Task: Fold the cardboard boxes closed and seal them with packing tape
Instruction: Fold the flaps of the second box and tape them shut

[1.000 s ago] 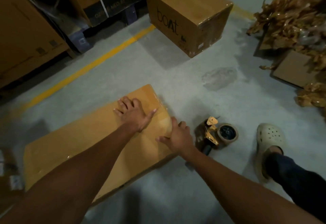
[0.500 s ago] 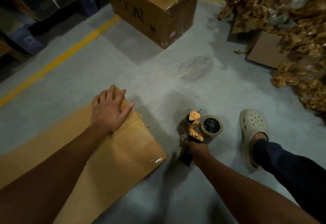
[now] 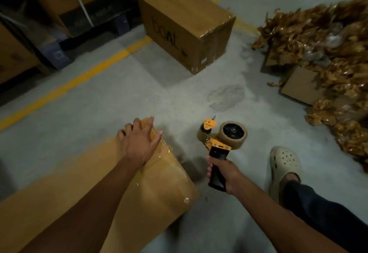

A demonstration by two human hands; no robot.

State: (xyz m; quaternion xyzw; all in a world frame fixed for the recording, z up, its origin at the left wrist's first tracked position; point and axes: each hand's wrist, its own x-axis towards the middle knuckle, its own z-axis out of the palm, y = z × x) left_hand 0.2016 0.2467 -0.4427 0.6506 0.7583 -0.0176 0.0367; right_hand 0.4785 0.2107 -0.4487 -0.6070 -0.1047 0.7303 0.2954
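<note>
A long flat cardboard box (image 3: 159,183) lies on the floor at the lower left, its near end glossy with tape. My left hand (image 3: 139,143) rests flat on the box's far right corner, fingers spread over the edge. My right hand (image 3: 223,175) grips the black handle of an orange tape dispenser (image 3: 219,141) with a brown tape roll (image 3: 233,133), held just right of the box and off the floor.
A sealed brown box (image 3: 189,23) printed "boat" stands on the concrete ahead. A heap of crumpled brown packing scrap (image 3: 328,53) and a cardboard piece (image 3: 298,87) fill the right. A yellow floor line (image 3: 79,79) and stacked cartons (image 3: 16,57) run along the left. My foot in a pale clog (image 3: 284,165) is at right.
My right hand left the box, took the dispenser's handle on the floor and has lifted it. My left hand slid toward the box's far corner.
</note>
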